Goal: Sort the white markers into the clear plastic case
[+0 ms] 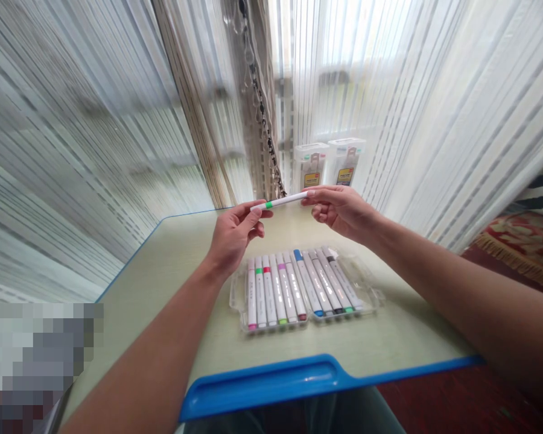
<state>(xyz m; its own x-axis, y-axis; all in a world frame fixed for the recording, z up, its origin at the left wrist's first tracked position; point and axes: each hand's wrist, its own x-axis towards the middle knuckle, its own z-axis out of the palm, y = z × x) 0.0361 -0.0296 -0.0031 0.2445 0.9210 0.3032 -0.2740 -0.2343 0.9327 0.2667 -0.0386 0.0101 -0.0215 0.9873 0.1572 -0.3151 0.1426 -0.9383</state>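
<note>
A white marker with a green band [286, 200] is held up above the far part of the table, stretched between both hands. My left hand [236, 232] pinches its green-banded end between thumb and fingers. At the other end, my right hand [339, 208] grips the tip with its thumb and forefinger, the other fingers curled. Below them an open clear plastic case [276, 329] lies on the table, with several white markers [280, 292] side by side in both halves. Their bands and ends show pink, green, red, purple, blue and black.
Two clear marker boxes [311, 163] stand upright at the table's back, against the string curtain [366, 90]. A beaded strand [260, 102] hangs behind my hands. The pale table [172, 283] has a blue edge with a shallow tray [271, 380] near me.
</note>
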